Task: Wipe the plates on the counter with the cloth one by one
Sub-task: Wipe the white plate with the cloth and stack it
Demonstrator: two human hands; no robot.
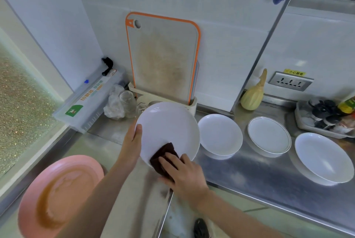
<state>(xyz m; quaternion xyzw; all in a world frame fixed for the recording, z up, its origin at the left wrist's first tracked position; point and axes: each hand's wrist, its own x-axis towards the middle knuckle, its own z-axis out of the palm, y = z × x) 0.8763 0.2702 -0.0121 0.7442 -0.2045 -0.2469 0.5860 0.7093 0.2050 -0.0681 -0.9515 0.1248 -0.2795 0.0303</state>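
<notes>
The right hand (pixel 184 175) presses 1 dark brown cloth (pixel 163 158) flat against the low edge of 1 white plate (pixel 167 128), with its fingers spread on top of the cloth. The left hand (pixel 134 138) grips the left rim of that same plate, thumb on the front, and holds it up tilted in the air. Just behind the held plate stands 1 cutting board (pixel 163 55) with an orange edge, leaning on the wall in a rack. To the right of the held plate, 3 more white plates sit in a row on the metal counter (pixel 269 176): the nearest plate (pixel 220 135) is just beside it, the middle plate (pixel 269 135) has a thin dark line round its rim, and the far plate (pixel 322 156) is well apart. Down to the left of the held plate lies 1 pink basin (pixel 59 195) with brown water in it.
</notes>
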